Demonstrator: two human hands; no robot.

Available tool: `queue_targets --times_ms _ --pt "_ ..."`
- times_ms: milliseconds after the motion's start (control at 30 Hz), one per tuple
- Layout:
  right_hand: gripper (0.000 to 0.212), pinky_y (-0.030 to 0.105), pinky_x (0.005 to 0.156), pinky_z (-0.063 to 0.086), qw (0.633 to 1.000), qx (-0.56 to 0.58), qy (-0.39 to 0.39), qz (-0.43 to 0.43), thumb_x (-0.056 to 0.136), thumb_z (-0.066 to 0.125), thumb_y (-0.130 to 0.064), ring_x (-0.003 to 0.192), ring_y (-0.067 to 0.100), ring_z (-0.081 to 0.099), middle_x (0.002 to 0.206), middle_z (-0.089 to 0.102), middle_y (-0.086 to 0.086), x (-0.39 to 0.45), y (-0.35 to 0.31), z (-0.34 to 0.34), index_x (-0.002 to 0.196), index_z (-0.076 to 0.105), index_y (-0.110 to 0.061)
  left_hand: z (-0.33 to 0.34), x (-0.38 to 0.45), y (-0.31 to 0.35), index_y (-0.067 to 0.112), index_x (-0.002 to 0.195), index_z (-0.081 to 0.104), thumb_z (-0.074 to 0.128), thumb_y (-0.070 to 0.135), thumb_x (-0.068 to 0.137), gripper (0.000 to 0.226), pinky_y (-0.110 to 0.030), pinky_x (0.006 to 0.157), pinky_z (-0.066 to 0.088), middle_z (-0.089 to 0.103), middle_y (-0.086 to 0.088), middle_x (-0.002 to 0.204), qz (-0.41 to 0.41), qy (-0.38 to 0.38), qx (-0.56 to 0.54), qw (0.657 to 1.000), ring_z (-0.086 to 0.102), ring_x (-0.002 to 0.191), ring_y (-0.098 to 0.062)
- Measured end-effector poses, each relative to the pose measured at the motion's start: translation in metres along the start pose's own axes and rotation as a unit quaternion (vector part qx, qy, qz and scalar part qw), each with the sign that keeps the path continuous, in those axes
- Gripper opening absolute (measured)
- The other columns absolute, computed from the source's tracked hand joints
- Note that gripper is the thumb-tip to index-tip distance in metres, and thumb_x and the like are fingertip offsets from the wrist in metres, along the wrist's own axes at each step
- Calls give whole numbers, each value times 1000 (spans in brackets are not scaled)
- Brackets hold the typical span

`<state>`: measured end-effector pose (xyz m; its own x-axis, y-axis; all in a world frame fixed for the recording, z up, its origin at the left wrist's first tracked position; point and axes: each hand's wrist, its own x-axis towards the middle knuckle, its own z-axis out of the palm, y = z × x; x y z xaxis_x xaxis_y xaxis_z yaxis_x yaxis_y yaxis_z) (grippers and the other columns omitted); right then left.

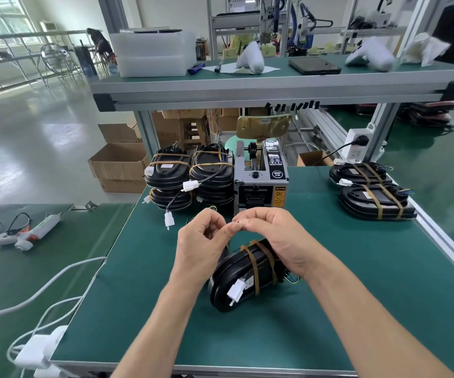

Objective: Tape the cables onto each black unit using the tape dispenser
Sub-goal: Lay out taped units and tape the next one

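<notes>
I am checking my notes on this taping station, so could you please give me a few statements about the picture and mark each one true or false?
1. The tape dispenser stands behind the two hands. True.
2. The black unit in front of the person has no tape on it. False: brownish tape strips already cross it.
3. Two taped units lie to the right of the dispenser. True.
4. The left hand rests flat on the green mat. False: it is raised, its fingertips meeting those of the right hand.
5. The stacked units sit left of the dispenser. True.
</notes>
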<state>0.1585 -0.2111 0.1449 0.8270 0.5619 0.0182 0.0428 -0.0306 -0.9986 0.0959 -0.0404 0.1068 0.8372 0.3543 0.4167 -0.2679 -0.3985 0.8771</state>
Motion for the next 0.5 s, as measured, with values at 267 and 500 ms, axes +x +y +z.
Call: queue_targets --times_ms 267,500 --pt "21 7 81 48 1000 9 0 -21 96 69 -9 101 3 71 104 79 -4 -1 -1 -2 81 78 -21 -2 -1 -4 26 78 64 81 59 81 37 -16 54 38 51 11 61 -3 -9 2 1000 40 58 -4" --pt "14 14 86 51 999 -2 24 -28 95 73 -13 101 7 71 107 78 -5 0 5 3 84 78 -20 -15 -16 -3 29 82 68 91 52 80 32 -14 58 41 54 13 61 -19 -10 11 1000 44 59 -4"
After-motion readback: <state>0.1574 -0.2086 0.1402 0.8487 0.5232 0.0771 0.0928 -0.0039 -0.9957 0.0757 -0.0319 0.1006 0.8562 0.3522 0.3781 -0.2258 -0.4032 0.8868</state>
